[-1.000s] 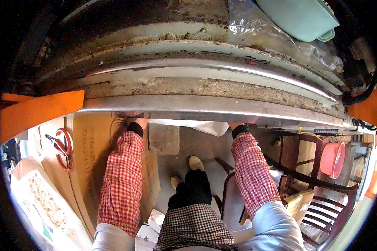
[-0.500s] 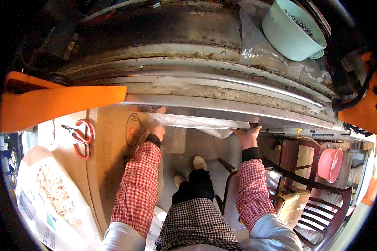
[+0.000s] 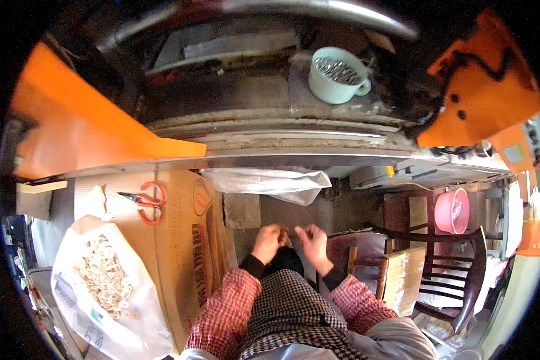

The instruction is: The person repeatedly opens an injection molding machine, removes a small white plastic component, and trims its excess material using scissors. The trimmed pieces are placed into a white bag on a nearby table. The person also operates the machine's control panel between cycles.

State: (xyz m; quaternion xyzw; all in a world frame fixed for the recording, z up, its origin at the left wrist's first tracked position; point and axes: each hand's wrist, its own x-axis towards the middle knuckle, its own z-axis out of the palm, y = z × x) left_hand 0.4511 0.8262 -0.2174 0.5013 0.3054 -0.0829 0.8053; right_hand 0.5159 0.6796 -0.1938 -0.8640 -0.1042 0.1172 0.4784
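Note:
My left hand (image 3: 269,241) is in front of my body, below the machine's front edge, with its fingers curled together. Whether anything small is inside those fingers cannot be made out. Close beside it on the right is my right hand (image 3: 314,247), its thumb held apart from the other fingers and nothing visible in it. The two hands are a small gap apart. Ahead of them a white sheet or sack (image 3: 269,181) hangs under the metal edge (image 3: 294,161) of the machine, touched by neither hand.
On the left, red-handled scissors (image 3: 147,203) lie on a cardboard box (image 3: 180,240), near a white bag (image 3: 144,294) of pale curled pieces. A mint-green tub (image 3: 329,93) of small metal parts stands on the machine bed between orange frames (image 3: 102,129). At right are a wooden chair (image 3: 477,264) and pink basin (image 3: 443,211).
Both hands have left the machine's front edge and come back toward my body, close together. My view has shifted, and the green tub appears smaller and further left.

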